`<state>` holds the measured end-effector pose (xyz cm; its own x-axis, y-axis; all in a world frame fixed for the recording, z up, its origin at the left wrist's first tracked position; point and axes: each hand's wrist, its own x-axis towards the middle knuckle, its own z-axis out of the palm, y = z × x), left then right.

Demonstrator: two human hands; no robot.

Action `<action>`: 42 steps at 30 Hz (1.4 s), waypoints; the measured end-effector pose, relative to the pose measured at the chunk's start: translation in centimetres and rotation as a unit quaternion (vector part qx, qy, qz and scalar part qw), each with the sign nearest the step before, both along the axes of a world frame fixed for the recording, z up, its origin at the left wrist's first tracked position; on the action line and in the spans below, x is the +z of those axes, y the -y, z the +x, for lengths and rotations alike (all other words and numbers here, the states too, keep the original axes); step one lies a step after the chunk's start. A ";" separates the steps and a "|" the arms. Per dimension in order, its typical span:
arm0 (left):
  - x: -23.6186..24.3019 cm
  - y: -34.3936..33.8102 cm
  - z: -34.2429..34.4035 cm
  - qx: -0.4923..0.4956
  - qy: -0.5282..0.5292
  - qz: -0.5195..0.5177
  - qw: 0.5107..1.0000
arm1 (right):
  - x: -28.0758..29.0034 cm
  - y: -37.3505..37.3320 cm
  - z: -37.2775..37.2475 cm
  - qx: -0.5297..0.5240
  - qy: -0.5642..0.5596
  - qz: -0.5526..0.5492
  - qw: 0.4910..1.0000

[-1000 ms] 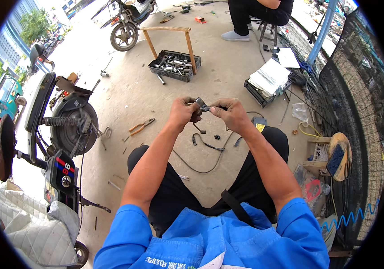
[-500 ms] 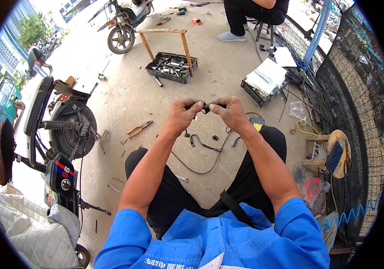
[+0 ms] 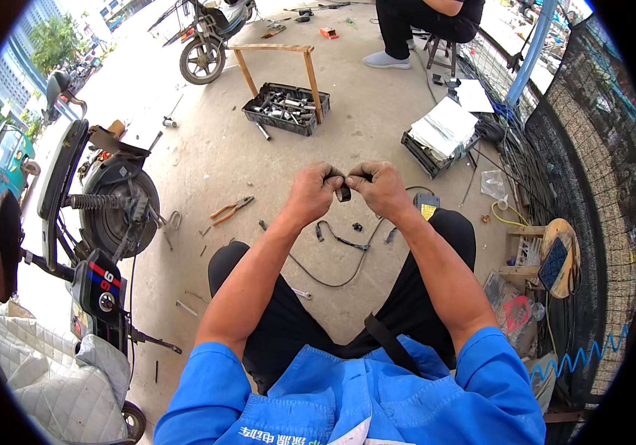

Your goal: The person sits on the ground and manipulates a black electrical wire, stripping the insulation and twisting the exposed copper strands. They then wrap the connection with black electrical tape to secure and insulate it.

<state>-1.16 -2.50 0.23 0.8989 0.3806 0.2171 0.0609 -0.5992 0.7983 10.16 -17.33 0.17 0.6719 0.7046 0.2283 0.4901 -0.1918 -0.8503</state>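
A small black part (image 3: 344,193) sits between my fingertips, above the ground in front of my knees; its exact kind is too small to make out. My left hand (image 3: 313,193) pinches it from the left, thumb and fingers closed. From the other side my right hand (image 3: 377,188) grips it in the same way, and the two thumbs almost meet. Below the hands, a thin black cable (image 3: 335,285) lies curved on the concrete, near a small black piece (image 3: 357,227). Orange-handled pliers (image 3: 232,211) rest left of my left forearm.
Ahead stands a black crate of metal tools (image 3: 282,122) with a wooden handle. Papers (image 3: 442,127) top another crate at right, beside bundled cables and a mesh fence. An electric scooter (image 3: 103,222) is close on the left. A seated person (image 3: 422,30) is at the far right.
The black part shows more below my fingertips, and its angle has changed. My left hand has shifted slightly to the right. Both hands stay together on the part.
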 end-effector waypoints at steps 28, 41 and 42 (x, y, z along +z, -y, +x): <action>-0.4 0.2 -0.1 -0.099 0.062 -0.078 0.990 | -0.8 -0.4 1.2 0.015 -0.204 0.015 0.979; -0.8 -1.0 0.0 -0.062 0.093 -0.209 0.971 | -0.5 -0.3 0.7 0.028 -0.224 0.025 0.974; -0.8 -0.9 0.1 -0.041 0.095 -0.235 0.967 | -0.4 -0.4 0.5 0.033 -0.223 0.027 0.974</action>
<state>-1.02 -1.55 -0.55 0.8912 0.4064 0.2015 -0.1456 -0.1644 0.9756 10.63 -16.97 -0.21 0.6659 0.7451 -0.0376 0.0788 -0.1205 -0.9896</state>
